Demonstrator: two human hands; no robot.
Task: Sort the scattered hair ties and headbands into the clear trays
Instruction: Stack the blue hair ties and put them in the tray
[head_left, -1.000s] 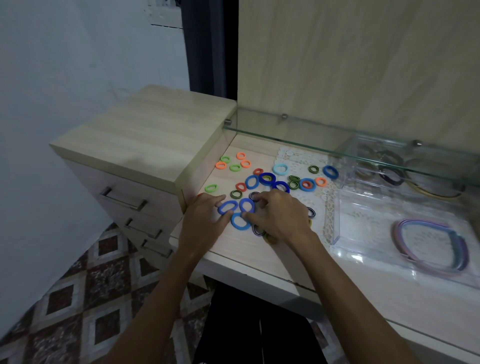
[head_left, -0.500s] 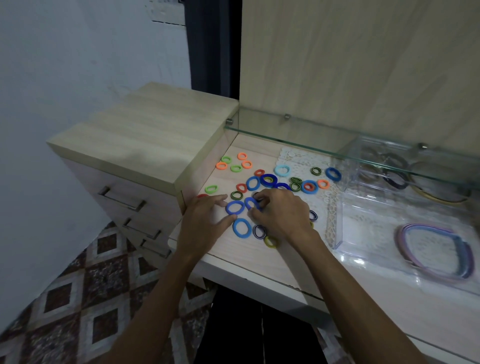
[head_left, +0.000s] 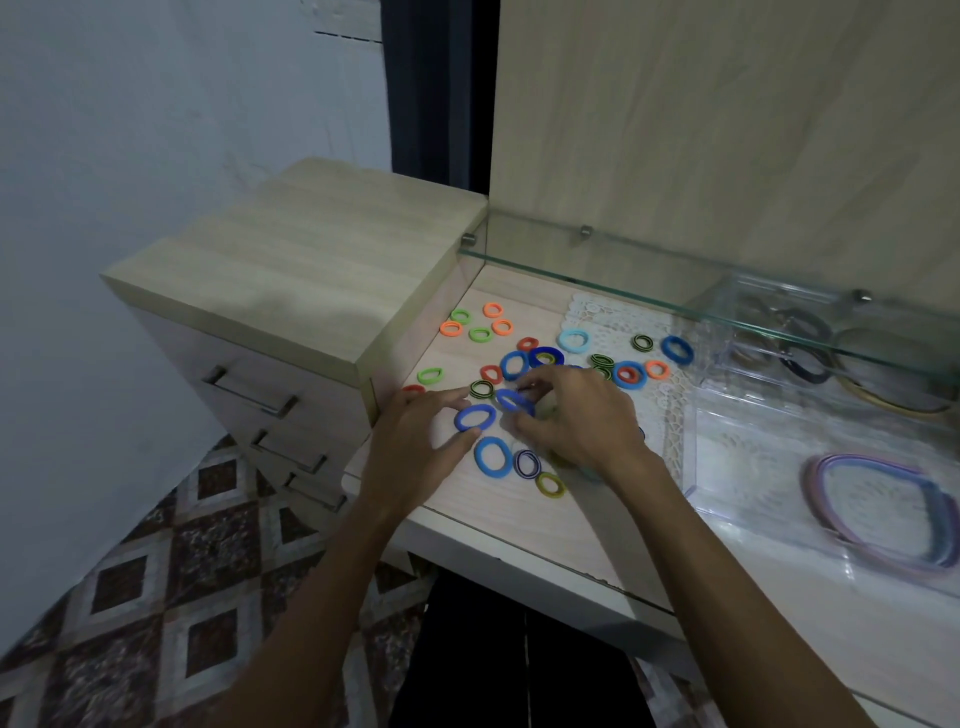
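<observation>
Both-handed: right hand (head_left: 576, 415) pinching a blue hair tie (head_left: 513, 401), left hand (head_left: 415, 441) flat (no readable writing).

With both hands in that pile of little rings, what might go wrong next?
Three things, likely. The olive hair tie lies near the desk's front edge; a sweeping wrist might knock it to the floor. The right hand pinches a blue hair tie amid crowded neighbours, so extras may drag along. The glass shelf overhangs the rear clear tray, so a hand reaching in there may bump it.
</observation>
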